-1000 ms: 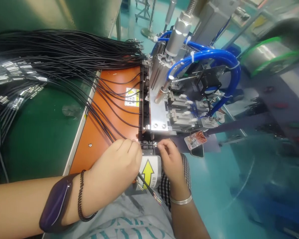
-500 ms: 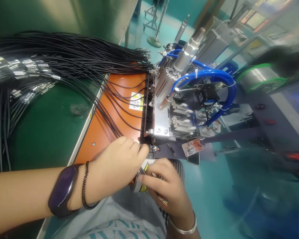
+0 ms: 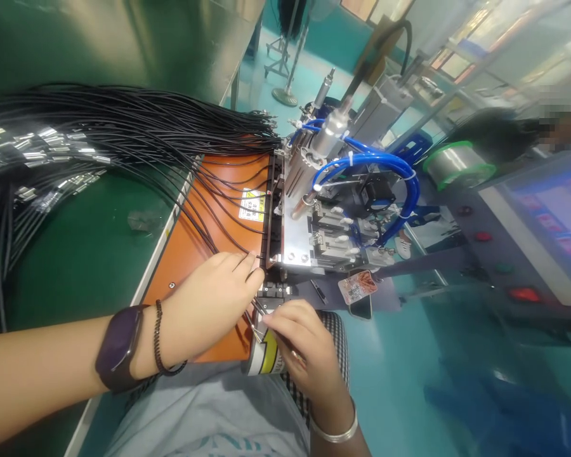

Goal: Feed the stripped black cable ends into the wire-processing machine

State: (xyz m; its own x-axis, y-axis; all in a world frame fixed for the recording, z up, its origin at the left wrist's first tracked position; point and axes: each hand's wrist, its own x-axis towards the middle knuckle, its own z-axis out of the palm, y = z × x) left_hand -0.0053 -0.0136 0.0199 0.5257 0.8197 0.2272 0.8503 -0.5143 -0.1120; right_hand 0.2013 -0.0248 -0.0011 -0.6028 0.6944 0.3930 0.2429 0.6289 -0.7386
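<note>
My left hand (image 3: 214, 292) is closed round black cables (image 3: 202, 235) above the orange plate (image 3: 233, 174), its thumb and forefinger pinching near the machine's front edge. From under its fingers, thin cable ends (image 3: 257, 311) run toward my right hand (image 3: 304, 343). That hand is closed too, thumb and fingers pinched on the cable ends, with small bare tips showing below its fingers. Close to both hands is a small black clamp block (image 3: 273, 293). Several single cables cross the plate into the slot of the pneumatic machine (image 3: 297, 235).
A thick heap of black cables (image 3: 124, 114) with silvery sleeves lies on the green table (image 3: 99, 235). Blue air hoses (image 3: 404, 178) loop over the machine. A phone (image 3: 359, 289) lies on the grey shelf. At the right stand a wire spool (image 3: 459, 165) and a control panel (image 3: 533, 235).
The view has shifted, so the machine sits further left and slightly lower. My left fingers have drawn a little away from the clamp block, and loose cable ends now show between my hands.
</note>
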